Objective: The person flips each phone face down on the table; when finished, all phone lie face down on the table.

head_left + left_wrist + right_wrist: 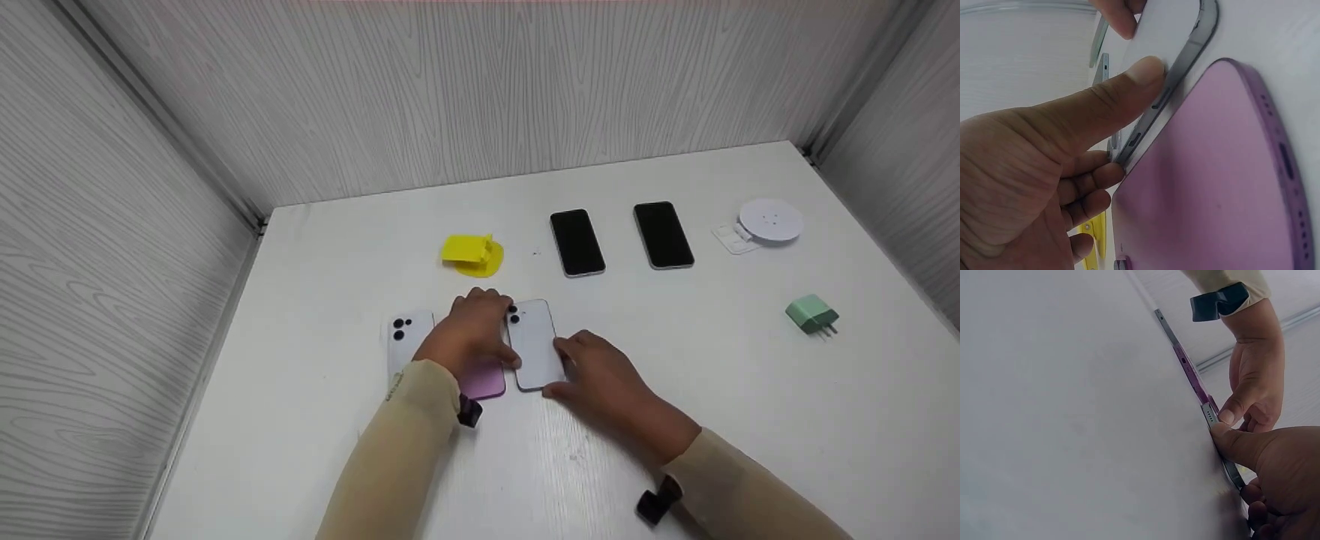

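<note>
A white smartphone (535, 346) lies back up on the table, its camera lenses at the far left corner. My left hand (471, 330) holds its left side, with the thumb on the lower edge and the fingers near the camera end. At the opposite side my right hand (606, 373) grips it, thumb at the near corner and fingers along the right edge. Close beside it lies a pink smartphone (1202, 169), partly hidden under my left hand in the head view. Further left is another white smartphone (409, 341), its near part covered by my left arm.
Behind the hands stands a yellow folding phone stand (472, 255). Two smartphones with black screens, one nearer the middle (577, 243) and one further right (664, 235), lie face up. On the right are a white round disc (771, 220) and a green plug charger (811, 313).
</note>
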Motion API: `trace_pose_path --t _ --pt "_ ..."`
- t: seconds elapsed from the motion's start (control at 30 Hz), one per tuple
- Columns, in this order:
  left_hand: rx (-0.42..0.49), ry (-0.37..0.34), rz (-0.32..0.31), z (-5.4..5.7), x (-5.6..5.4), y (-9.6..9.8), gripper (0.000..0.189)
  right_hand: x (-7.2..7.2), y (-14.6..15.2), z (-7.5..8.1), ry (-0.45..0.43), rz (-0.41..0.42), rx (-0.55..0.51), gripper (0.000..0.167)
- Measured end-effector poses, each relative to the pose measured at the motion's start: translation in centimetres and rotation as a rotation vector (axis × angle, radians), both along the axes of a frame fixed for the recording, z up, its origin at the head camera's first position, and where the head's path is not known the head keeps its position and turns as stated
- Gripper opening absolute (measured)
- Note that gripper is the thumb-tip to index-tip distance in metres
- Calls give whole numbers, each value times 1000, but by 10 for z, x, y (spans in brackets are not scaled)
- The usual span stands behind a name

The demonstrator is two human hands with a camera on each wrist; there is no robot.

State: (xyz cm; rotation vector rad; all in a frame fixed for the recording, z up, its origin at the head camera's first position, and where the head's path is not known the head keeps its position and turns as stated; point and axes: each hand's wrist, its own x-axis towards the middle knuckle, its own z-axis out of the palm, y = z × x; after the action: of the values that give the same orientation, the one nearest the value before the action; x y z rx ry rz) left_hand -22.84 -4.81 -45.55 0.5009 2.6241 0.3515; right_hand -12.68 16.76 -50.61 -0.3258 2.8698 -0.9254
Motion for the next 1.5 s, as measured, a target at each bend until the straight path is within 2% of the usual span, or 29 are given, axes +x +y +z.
trace_pose_path --t 0.33,0.47,0.57,0.63,0.83,1.0,1.17,1.37,1.5 --pt "-7 32 35 0 9 4 99 -3 2 0 -28 5 -15 73" --pt "-34 36 38 2 11 9 98 -14 12 5 -31 29 -78 63" --pt "-44 40 38 4 11 10 97 -32 22 9 -10 -2 -124 57" --pt "-43 38 48 5 11 11 97 -48 27 11 14 -61 -126 59" --pt "-74 57 44 5 11 11 97 -101 39 11 100 -256 -35 77" --pt "-115 70 21 6 12 13 97 -127 35 11 69 -325 51 90" --pt "-131 77 24 5 13 15 99 -137 25 10 81 -340 152 90" --pt "-128 75 31 4 13 14 99 -143 20 12 123 -321 255 77" --pt "-131 73 39 4 13 14 99 -143 23 16 67 -323 224 75"
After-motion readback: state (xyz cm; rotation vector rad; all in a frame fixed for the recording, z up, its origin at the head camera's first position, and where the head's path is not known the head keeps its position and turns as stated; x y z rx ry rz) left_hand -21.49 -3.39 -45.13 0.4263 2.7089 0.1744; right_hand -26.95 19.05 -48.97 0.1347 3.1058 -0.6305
